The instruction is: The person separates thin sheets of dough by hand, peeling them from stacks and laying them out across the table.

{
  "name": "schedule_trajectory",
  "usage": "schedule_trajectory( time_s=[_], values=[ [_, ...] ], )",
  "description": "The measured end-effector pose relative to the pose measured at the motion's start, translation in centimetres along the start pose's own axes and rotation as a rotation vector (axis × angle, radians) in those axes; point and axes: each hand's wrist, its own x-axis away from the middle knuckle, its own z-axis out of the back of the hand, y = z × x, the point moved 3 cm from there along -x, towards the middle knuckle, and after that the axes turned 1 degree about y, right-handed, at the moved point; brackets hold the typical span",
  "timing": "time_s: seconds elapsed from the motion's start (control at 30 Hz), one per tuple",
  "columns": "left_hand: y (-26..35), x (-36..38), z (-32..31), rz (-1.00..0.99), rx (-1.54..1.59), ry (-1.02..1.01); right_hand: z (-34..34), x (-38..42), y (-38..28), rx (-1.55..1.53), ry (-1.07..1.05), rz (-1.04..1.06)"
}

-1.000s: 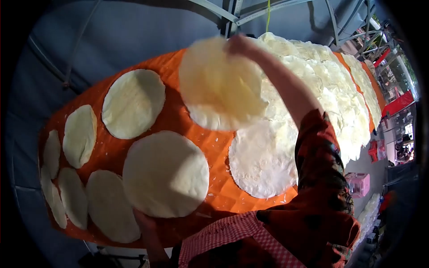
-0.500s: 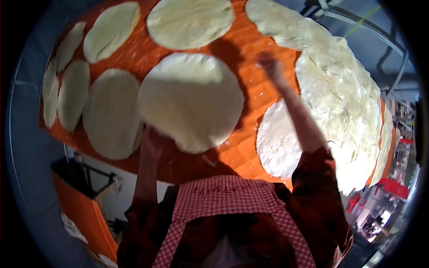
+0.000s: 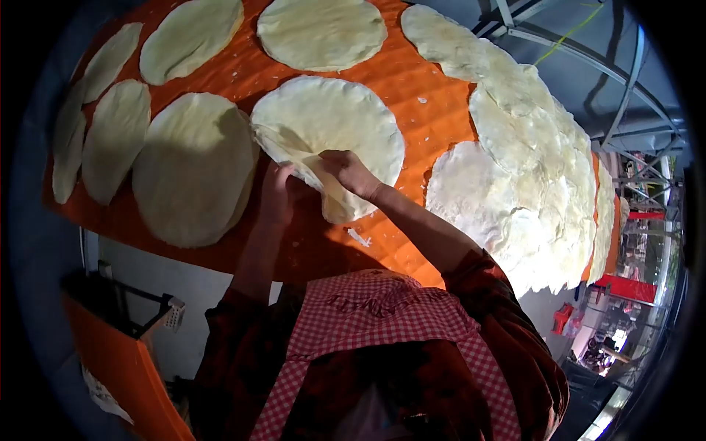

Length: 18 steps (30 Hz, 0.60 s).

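Observation:
A large, thin, pale dough round (image 3: 353, 110) lies in the middle of the orange cloth. Its near-left edge is lifted and folded back. My right hand (image 3: 353, 175) reaches over it from the right, closed, with fingers pinching the raised fold. At the left end of that fold, my left hand (image 3: 277, 184) grips the lifted edge, its fingertips partly hidden in shadow. Just left of my left hand lies another dough round (image 3: 187, 169), flat, with a second edge showing behind it.
More rounds lie along the back and left, including one dough round (image 3: 321, 33) behind the middle one. A broad overlapping pile of dough sheets (image 3: 537, 154) covers the right side. Dough scraps dot the orange cloth (image 3: 419, 158). Metal frame bars (image 3: 581, 44) stand beyond.
My right hand has come left from the bare cloth onto the middle round and taken hold of it. The round's near-left edge, flat before, is now lifted and folded.

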Motion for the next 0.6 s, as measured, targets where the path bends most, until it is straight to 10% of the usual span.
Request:
schedule_trajectory(
  time_s=[0.6],
  values=[
    [0.5, 0.6, -1.6, -0.034, -0.212, -0.046, 0.5, 0.1, 1.5, -0.17, -0.142, -0.097]
  ],
)
